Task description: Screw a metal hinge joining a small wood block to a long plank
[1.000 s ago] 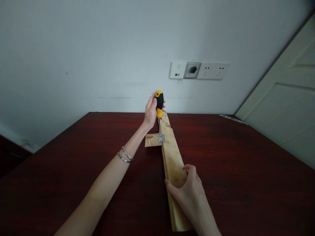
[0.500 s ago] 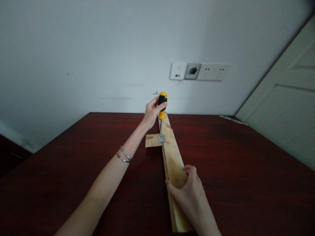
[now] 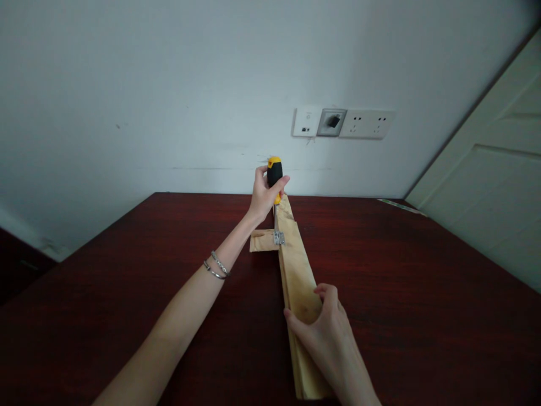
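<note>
My left hand [image 3: 266,194] is closed around the black and yellow handle of a screwdriver [image 3: 274,172]. The shaft points down, and its tip meets a small metal hinge [image 3: 279,238]. This hinge lies across the joint between a short piece of wood [image 3: 262,241] on the left and a long wooden board [image 3: 298,265]. Nearer to me, my right hand [image 3: 327,324] grips the board across its width, thumb on the left edge and fingers at the right edge. Any screw under the tip is too small to make out.
The dark red tabletop [image 3: 401,293] runs back to a pale wall. Sockets and switches [image 3: 367,124] are set in that wall, and a small black plug [image 3: 333,121] sits in one. A white door [image 3: 499,152] stands on the right. A thin strip [image 3: 401,207] lies at the back right.
My left hand has turned, and the screwdriver's handle has tipped slightly to the left. Its tip stays at the hinge. My right hand and the board have not moved.
</note>
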The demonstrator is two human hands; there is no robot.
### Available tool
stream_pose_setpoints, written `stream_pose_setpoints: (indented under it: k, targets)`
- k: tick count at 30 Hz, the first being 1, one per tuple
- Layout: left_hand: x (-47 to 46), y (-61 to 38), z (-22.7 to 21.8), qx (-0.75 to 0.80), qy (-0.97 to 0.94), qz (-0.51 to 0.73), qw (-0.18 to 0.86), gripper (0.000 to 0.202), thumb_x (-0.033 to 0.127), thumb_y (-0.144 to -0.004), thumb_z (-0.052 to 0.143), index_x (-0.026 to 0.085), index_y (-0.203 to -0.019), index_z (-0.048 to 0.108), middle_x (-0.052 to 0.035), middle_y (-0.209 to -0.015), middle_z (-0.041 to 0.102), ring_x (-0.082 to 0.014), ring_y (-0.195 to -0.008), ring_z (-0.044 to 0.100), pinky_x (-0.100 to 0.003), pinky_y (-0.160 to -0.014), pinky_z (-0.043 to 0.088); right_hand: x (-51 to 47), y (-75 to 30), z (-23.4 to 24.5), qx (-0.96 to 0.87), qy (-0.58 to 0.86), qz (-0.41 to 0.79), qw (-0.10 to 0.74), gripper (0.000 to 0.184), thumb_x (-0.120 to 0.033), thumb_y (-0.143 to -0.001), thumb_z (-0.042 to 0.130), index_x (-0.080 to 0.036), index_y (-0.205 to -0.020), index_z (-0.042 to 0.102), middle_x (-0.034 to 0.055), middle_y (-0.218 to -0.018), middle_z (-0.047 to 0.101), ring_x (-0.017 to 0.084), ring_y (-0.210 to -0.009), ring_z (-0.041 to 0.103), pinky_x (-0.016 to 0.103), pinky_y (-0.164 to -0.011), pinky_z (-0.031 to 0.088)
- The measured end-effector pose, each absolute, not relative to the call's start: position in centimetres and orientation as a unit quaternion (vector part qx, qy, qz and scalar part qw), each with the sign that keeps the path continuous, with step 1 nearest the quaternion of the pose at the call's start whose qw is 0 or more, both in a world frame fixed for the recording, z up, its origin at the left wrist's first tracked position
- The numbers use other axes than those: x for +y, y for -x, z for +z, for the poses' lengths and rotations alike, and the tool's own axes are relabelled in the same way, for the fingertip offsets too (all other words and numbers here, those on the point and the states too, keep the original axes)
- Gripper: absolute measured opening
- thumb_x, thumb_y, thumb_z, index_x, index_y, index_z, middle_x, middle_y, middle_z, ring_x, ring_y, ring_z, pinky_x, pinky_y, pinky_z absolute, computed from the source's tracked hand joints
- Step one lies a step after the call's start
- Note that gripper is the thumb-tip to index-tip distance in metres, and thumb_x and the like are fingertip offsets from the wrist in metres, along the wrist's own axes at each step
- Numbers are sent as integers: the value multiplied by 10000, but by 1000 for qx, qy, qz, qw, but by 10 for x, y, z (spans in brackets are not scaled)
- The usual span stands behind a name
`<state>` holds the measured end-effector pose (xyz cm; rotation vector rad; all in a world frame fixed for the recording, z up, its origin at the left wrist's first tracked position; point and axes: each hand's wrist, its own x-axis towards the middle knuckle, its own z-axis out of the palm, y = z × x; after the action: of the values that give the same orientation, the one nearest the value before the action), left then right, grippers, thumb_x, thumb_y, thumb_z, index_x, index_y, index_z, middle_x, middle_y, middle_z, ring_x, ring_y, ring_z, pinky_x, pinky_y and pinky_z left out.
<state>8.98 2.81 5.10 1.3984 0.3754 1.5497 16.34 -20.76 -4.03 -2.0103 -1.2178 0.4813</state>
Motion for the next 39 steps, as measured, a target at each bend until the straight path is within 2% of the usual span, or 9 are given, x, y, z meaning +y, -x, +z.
stream_pose_setpoints:
  k: [7,12,16,20,23,27,32,35,39]
  targets:
    - [29,-85,56,131,-602,615,492,225,308,-700,731,170,-820,601,-5,-769,540,-93,-665,531,-248,-626,484,-208,-163,-41,-473,780,188,364,495,-423,-599,646,-217,-971,391,113,-971,559,311,-929,556,438,-820,452]
    - [30,-82,58,92,-577,594,553,349,336,-805,609,174,-1109,553,-34,-818,608,-126,-684,595,-294,-674,496,-208,-164,-41,-470,780,201,360,505,-425,-594,654,-221,-968,382,108,-963,555,311,-917,551,445,-807,455]
    - [28,-85,57,122,-566,605,547,327,403,-875,508,192,-1124,500,-35,-817,614,-111,-633,581,-258,-587,469,-208,-164,-42,-479,777,194,361,500,-423,-599,651,-223,-965,377,106,-963,552,315,-919,546,449,-801,456]
    - [25,-91,54,152,-563,646,492,379,375,-783,665,243,-1077,467,12,-790,568,-69,-545,508,-211,-482,410,-209,-163,-42,-477,780,187,359,498,-414,-600,654,-221,-970,382,106,-973,549,316,-925,546,448,-813,450]
    - [27,-92,53,160,-560,666,467,352,348,-741,710,230,-1006,510,13,-777,541,-80,-595,521,-214,-503,433,-209,-162,-41,-477,779,183,362,497,-411,-603,653,-221,-977,388,107,-983,547,317,-939,547,445,-819,449]
    - [32,-90,51,153,-570,654,473,240,378,-777,662,191,-919,611,-24,-811,563,-107,-697,550,-233,-588,477,-207,-162,-41,-476,786,184,350,508,-415,-582,661,-216,-965,393,106,-959,553,319,-927,551,435,-799,456]
    - [35,-91,48,127,-539,645,526,388,458,-861,535,229,-1174,539,-40,-846,597,-125,-681,580,-249,-545,469,-209,-160,-40,-488,783,156,352,468,-410,-624,631,-211,-973,390,107,-952,545,317,-934,545,439,-809,450]
    - [31,-94,47,132,-527,664,514,412,509,-882,478,254,-1206,479,-34,-844,597,-109,-621,557,-234,-491,427,-210,-159,-39,-494,782,152,348,463,-403,-635,629,-209,-980,386,110,-946,542,322,-934,539,450,-810,447]
    - [23,-97,48,170,-540,686,457,464,427,-762,684,268,-1138,463,10,-830,550,-59,-533,469,-212,-460,370,-210,-158,-38,-494,784,152,344,462,-391,-636,633,-210,-980,383,112,-953,536,329,-941,534,459,-814,443]
